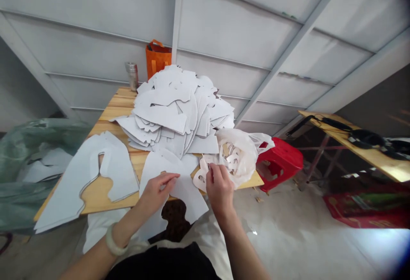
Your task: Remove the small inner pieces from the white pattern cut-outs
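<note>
Over a white cut sheet (188, 188) at the table's front edge, my left hand (158, 189) has its fingers stretched out together, with nothing visible in them. The sheet has a curved cut-out and overhangs toward my lap. My right hand (220, 186) is closed in a pinch beside small white pieces with holes (200, 180); what its fingertips hold is hidden. Just past it sits a translucent plastic bag (246, 156) containing similar small pieces. Behind both hands rises a big heap of white cut sheets (176, 113). Another stack of curved white sheets (72, 177) lies to the left.
The wooden table (113, 104) also bears a metal cup (132, 76) and an orange bag (158, 60). A green plastic sack (19, 164) with white scraps stands left. To the right are a red stool (283, 160) and another wooden table (368, 156) with dark items.
</note>
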Demonstrator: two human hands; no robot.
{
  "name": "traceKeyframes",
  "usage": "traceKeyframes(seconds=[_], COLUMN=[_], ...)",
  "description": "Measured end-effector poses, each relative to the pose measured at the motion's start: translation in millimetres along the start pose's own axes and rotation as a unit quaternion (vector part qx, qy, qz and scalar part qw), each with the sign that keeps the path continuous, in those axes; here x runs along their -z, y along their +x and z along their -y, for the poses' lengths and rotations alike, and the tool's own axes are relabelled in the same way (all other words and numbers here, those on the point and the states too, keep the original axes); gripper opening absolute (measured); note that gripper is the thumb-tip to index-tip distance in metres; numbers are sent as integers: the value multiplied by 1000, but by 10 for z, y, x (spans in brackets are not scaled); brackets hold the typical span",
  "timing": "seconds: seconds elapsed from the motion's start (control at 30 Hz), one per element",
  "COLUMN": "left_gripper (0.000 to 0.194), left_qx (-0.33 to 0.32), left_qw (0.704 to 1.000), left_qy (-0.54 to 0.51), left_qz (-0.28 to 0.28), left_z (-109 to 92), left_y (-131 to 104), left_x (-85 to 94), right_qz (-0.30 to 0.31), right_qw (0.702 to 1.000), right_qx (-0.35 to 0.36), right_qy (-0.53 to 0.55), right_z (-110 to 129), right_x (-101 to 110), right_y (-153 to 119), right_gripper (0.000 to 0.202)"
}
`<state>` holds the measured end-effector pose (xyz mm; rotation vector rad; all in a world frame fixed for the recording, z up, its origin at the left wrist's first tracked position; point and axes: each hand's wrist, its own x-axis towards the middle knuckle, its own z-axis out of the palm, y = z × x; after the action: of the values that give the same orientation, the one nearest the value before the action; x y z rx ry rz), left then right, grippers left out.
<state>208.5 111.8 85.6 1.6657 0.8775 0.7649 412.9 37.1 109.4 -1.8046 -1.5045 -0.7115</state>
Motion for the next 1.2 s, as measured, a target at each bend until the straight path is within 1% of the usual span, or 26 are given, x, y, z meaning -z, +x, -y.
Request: traceKeyframes(seconds=[0.07, 0.13, 0.17, 0.2, 0.23, 0.27, 0.3, 0.37, 0.43, 0.5, 0.53, 0.57, 0.6, 0.63, 0.67, 0.7, 0.73, 0.77, 0.8, 0.83, 0.9, 0.93, 1.0, 1.07, 1.2], left_gripper=[50, 58, 58, 54, 49, 44, 41, 39, 39, 39, 38, 37, 35, 34, 33, 31, 26, 20, 16, 14, 14, 14, 13, 13, 14], left_qx=[57, 98, 109, 113, 115, 115, 116, 119, 121, 119, 115, 108, 93, 63, 18, -35, -89, -136, -168, -184, -181, -172, -150, -132, -130], left_qw=[991, 967, 958, 955, 958, 964, 970, 979, 984, 986, 987, 990, 994, 998, 995, 983, 964, 948, 941, 944, 957, 963, 970, 976, 979], left_qy=[-120, -234, -265, -273, -262, -238, -209, -160, -132, -109, -97, -79, -54, -18, 27, 76, 123, 157, 174, 177, 159, 147, 129, 113, 92], left_qz=[24, 15, 3, -14, -28, -37, -40, -27, 7, 38, 48, 47, 23, -26, -94, -166, -220, -242, -235, -209, -159, -148, -142, -134, -131], left_z=[-96, -177, -207, -226, -234, -232, -222, -193, -170, -157, -153, -149, -146, -145, -146, -150, -158, -170, -185, -200, -230, -242, -256, -257, -226], left_y=[-3, -26, -43, -63, -86, -111, -139, -201, -265, -321, -345, -366, -386, -407, -428, -451, -474, -498, -521, -541, -570, -579, -589, -591, -592], left_x=[-104, -168, -178, -171, -149, -114, -70, 31, 125, 192, 213, 225, 228, 224, 214, 199, 182, 163, 145, 130, 108, 103, 103, 108, 103], right_qz=[14, 43, 60, 77, 95, 113, 125, 130, 140, 200, 241, 277, 302, 314, 316, 313, 310, 307, 309, 316, 338, 347, 358, 360, 364], right_qw=[998, 989, 981, 972, 962, 953, 946, 933, 910, 863, 833, 803, 778, 761, 750, 744, 738, 731, 722, 709, 680, 666, 641, 625, 613], right_qx=[44, 111, 146, 172, 182, 171, 137, 15, -113, -192, -219, -242, -266, -289, -309, -326, -338, -347, -354, -359, -361, -360, -362, -367, -378], right_qy=[50, 94, 115, 143, 179, 222, 266, 334, 374, 422, 447, 469, 483, 489, 491, 492, 495, 500, 508, 518, 541, 553, 575, 588, 590], right_z=[111, 236, 298, 355, 405, 445, 473, 495, 488, 479, 483, 495, 515, 541, 572, 606, 641, 675, 706, 735, 783, 801, 826, 836, 828], right_x=[5, 22, 38, 57, 81, 107, 134, 178, 197, 188, 177, 165, 152, 142, 135, 130, 130, 134, 141, 152, 180, 195, 219, 230, 212], right_y=[-125, -287, -367, -435, -486, -516, -524, -477, -382, -289, -256, -235, -225, -224, -229, -237, -244, -248, -249, -244, -226, -216, -199, -193, -205], right_gripper=[23, 28, 31, 33, 32, 30, 27, 24, 25, 16, 12, 12, 16, 18, 19, 19, 20, 21, 23, 26, 30, 32, 35, 37, 37])
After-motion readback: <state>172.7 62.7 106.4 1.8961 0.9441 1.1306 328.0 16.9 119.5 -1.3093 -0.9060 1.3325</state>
